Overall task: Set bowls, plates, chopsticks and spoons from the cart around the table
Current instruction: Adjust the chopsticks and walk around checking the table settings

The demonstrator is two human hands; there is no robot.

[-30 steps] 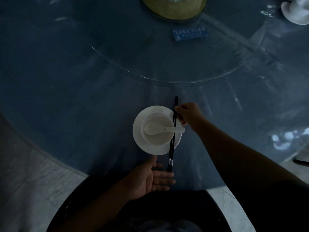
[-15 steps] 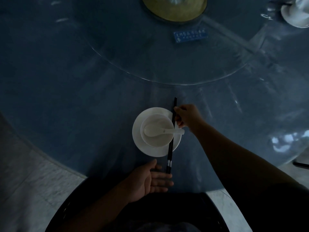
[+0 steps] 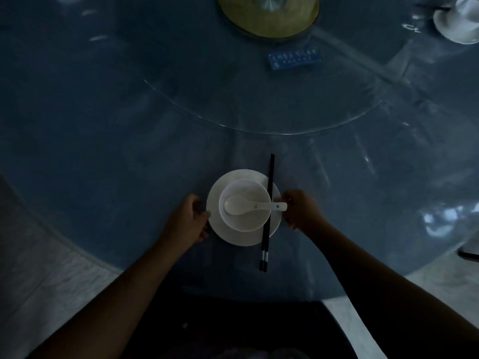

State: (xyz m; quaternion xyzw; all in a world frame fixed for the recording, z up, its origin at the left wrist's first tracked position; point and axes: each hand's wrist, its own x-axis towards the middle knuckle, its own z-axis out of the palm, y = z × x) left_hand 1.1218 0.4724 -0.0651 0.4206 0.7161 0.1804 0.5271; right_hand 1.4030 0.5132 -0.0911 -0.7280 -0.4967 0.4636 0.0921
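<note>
White bowl (image 3: 246, 225) on white plate (image 3: 233, 238), spoon (image 3: 237, 205) in bowl, black chopsticks (image 3: 269, 182) across plate's right side

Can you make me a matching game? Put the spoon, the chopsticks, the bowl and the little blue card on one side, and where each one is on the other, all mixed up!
1 spoon
2 chopsticks
3 bowl
4 blue card

A on the glass turntable
B on the plate
C in the bowl
D across the plate's right side

Pairs: 1-C, 2-D, 3-B, 4-A

Plate (image 3: 234, 237) between left hand (image 3: 188, 220), right hand (image 3: 302, 211)
</note>
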